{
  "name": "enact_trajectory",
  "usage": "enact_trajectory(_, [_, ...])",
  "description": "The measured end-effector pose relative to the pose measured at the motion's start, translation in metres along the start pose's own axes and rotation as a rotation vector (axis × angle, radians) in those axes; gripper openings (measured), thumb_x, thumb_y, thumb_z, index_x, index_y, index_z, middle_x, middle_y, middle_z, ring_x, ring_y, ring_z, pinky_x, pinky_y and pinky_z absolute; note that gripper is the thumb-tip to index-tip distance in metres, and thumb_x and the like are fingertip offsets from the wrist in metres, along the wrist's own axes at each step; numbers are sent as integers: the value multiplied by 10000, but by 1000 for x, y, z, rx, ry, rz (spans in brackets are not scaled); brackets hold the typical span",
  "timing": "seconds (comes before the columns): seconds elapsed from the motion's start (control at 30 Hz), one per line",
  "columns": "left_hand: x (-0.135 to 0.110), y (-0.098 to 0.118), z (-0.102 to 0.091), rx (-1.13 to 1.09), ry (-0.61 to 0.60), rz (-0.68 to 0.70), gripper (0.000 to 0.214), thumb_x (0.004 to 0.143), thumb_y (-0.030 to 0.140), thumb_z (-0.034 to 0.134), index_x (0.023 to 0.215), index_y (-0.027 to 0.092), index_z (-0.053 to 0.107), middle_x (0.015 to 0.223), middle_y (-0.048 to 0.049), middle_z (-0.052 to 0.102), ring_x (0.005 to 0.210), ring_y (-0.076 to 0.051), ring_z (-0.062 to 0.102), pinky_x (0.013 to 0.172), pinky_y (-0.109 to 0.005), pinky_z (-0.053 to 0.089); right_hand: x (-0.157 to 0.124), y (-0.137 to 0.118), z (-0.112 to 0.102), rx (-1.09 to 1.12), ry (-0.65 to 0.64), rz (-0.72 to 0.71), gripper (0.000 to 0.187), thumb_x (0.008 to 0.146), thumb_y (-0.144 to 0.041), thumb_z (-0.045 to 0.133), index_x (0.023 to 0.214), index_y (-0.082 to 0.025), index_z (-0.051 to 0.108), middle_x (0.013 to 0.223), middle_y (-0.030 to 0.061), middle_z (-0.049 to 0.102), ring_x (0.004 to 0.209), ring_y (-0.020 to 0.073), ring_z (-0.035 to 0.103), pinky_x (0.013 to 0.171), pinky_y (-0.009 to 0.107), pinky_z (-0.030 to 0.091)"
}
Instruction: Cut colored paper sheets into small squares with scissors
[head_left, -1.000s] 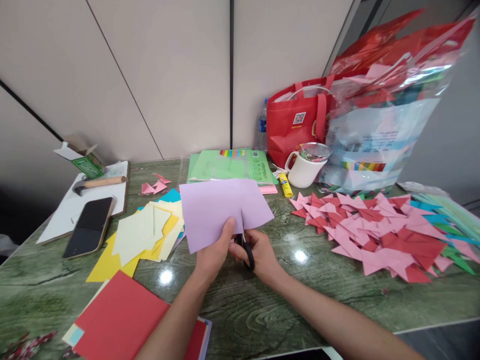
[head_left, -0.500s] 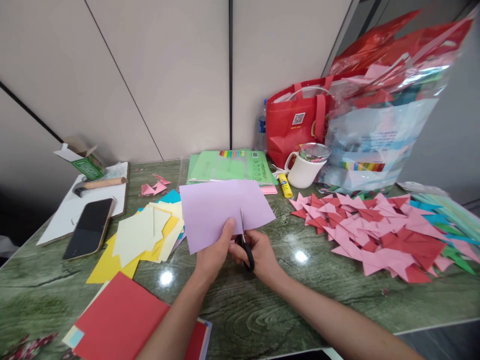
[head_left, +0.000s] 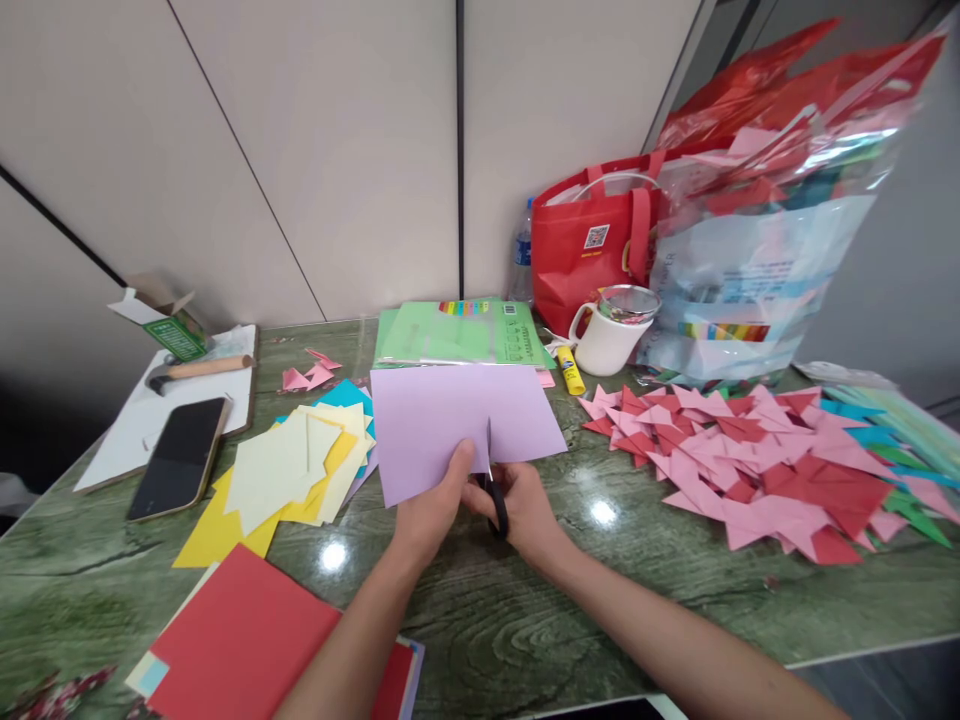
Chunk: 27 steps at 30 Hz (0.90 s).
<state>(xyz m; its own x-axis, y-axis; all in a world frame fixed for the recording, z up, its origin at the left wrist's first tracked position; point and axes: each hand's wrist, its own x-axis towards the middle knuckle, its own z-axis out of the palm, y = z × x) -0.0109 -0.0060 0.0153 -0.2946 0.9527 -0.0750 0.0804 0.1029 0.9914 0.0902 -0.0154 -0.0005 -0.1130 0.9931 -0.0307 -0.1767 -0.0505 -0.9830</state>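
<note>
My left hand [head_left: 431, 512] pinches the near edge of a lilac paper sheet [head_left: 442, 420] and holds it above the green table [head_left: 525, 620]. My right hand [head_left: 525, 505] is closed round the black handles of scissors [head_left: 495, 500]. The blades stand in a short cut at the sheet's near edge, just right of my left thumb. A pile of pale yellow and yellow paper squares [head_left: 289, 465] lies to the left of the sheet.
A heap of pink and red folded paper triangles [head_left: 757, 465] fills the right side. A white mug [head_left: 611, 335], a glue stick [head_left: 571, 370], a red bag [head_left: 592, 245] and a plastic bag [head_left: 757, 230] stand behind. A phone [head_left: 178, 455], a hammer [head_left: 196, 368] and red sheets [head_left: 247, 640] lie left.
The lilac sheet has tipped a little flatter and shifted right. The scissor blades sit slightly deeper in the cut. Both hands stay in nearly the same place.
</note>
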Motion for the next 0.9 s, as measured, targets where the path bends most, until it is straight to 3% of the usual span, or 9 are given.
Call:
enact_trajectory(0.2, [0, 1, 0, 45, 2, -13, 463, 621, 456, 617, 982, 171, 568, 1105, -95, 567, 1081, -222, 478, 972, -346, 308, 0, 2, 1, -39, 27, -12, 226, 590, -290, 699, 630, -146, 530, 485, -44, 490, 416, 74, 393, 421, 192, 342])
enact_trajectory(0.47, [1, 0, -1, 57, -18, -18, 306, 609, 460, 618, 723, 176, 620, 727, -61, 634, 959, -233, 537, 919, -337, 354, -1, -2, 2, -35, 33, -26, 263, 582, -324, 701, 595, -154, 501, 449, -48, 479, 403, 78, 408, 405, 194, 343])
enact_trajectory(0.7, [2, -3, 0, -49, 0, -14, 225, 585, 385, 659, 700, 193, 631, 731, -40, 638, 856, -203, 566, 831, -296, 401, -1, 0, 1, -34, 33, -13, 298, 568, -373, 701, 622, -154, 505, 444, -44, 486, 393, 82, 413, 379, 196, 338])
enact_trajectory(0.9, [3, -9, 1, -111, 27, -74, 311, 550, 367, 685, 799, 186, 638, 755, -36, 662, 817, -211, 581, 798, -312, 426, -1, -2, 2, -33, 38, 3, 264, 565, -340, 700, 596, -147, 522, 435, -41, 493, 392, 85, 424, 387, 196, 341])
